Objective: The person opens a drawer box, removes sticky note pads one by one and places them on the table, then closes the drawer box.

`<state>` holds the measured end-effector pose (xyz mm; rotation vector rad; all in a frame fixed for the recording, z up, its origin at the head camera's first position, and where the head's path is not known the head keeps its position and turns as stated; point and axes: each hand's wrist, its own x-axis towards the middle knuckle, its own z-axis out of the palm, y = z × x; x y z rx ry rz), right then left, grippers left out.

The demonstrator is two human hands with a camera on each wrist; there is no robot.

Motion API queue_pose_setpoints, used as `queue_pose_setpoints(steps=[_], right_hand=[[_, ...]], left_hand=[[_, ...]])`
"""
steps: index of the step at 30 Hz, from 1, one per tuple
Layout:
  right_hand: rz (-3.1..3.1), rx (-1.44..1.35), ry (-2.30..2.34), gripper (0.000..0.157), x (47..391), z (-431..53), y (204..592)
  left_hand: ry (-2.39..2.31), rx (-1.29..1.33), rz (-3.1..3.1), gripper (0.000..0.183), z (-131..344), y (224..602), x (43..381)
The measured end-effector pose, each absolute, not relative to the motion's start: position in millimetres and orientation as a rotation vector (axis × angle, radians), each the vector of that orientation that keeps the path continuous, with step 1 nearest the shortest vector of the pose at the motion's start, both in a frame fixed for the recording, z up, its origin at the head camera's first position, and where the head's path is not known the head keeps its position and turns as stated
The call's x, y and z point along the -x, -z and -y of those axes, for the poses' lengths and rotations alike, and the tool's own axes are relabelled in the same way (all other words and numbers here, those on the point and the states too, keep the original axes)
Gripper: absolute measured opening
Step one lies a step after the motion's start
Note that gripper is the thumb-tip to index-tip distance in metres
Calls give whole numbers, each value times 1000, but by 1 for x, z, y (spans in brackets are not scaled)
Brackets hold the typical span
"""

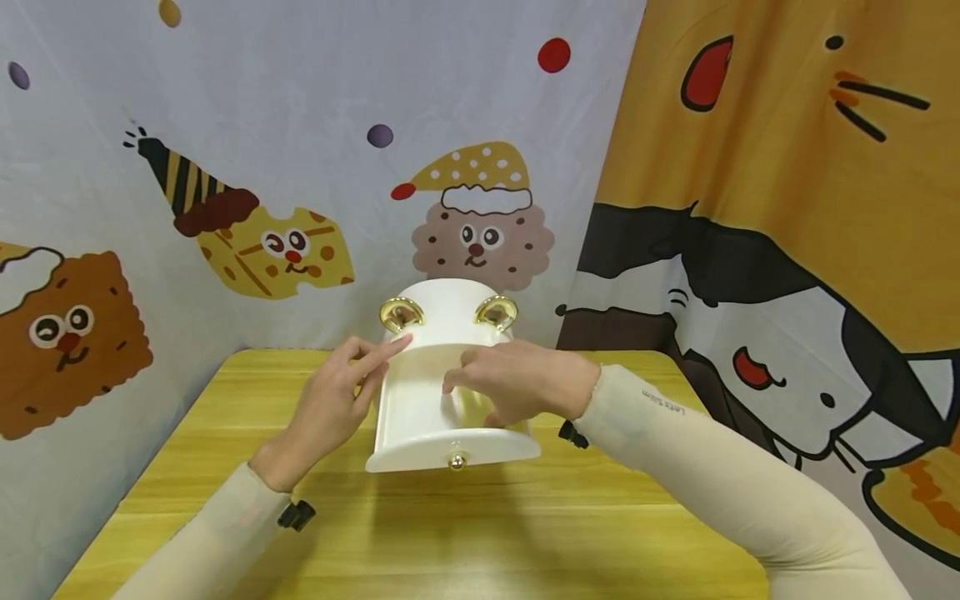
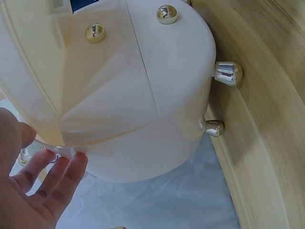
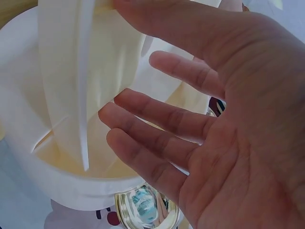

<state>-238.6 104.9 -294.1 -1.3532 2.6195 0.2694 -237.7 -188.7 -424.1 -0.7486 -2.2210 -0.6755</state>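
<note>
A white rounded box (image 1: pixel 450 315) stands on the table with its front compartment pulled out toward me. The compartment's curved front panel (image 1: pixel 420 451) bears a small gold knob (image 1: pixel 457 461). My left hand (image 1: pixel 330 404) is at the compartment's left side, its index finger extended along the edge. In the left wrist view its fingertips touch the box's rim. Over the compartment is my right hand (image 1: pixel 517 379), fingers reaching down inside. Seen from the right wrist, its thumb touches a white panel (image 3: pixel 59 81) while the other fingers are spread loosely, holding nothing visible.
Two gold ear-shaped rings (image 1: pixel 401 315) sit on the box's top. Gold knob-like feet (image 2: pixel 228 73) project from its body. Beneath is a yellow wood-grain table (image 1: pixel 247 467). A printed cloth (image 1: pixel 300 100) hangs behind, with an orange curtain (image 1: pixel 787 150) on the right.
</note>
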Motion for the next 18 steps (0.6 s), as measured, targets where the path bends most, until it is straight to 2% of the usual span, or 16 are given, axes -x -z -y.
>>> queue_pose_setpoints(steps=[18], right_hand=[[-2609, 1417, -250, 58, 243, -107, 299]], left_hand=[[684, 747, 2219, 61, 187, 425, 237]])
